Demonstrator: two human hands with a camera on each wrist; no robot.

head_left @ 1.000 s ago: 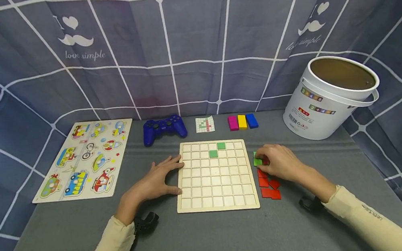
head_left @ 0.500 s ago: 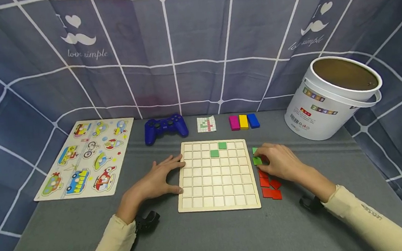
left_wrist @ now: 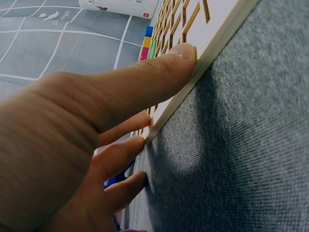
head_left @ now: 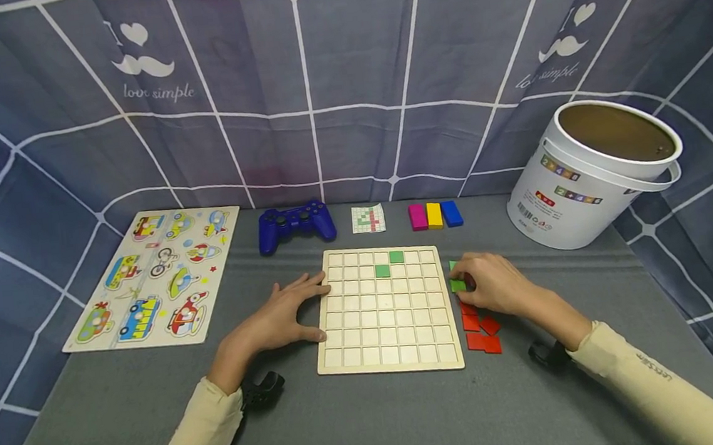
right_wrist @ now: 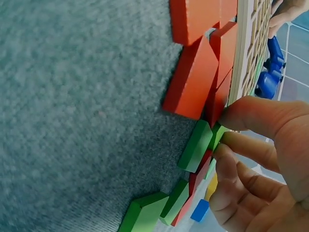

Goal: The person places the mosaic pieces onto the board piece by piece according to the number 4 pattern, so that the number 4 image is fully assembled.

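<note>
A pale wooden grid board lies in the middle of the grey table, with two green square tiles set in its upper cells. My left hand rests at the board's left side, fingers spread, the thumb on the rim in the left wrist view. Just off the right edge, my right hand pinches a green tile between thumb and index finger. Other green tiles and a red one lie under and behind its fingers. Several red tiles spread toward the front, partly covered by that hand.
Behind the board are a blue game controller, a small pattern card and magenta, yellow and blue blocks. A picture puzzle board lies at left. At back right stands a white bucket before the curtain.
My right fingers have shifted slightly among the green tiles, and a second green tile now shows above the pinched one. The left hand stays at the board; the head view has drifted a little.
</note>
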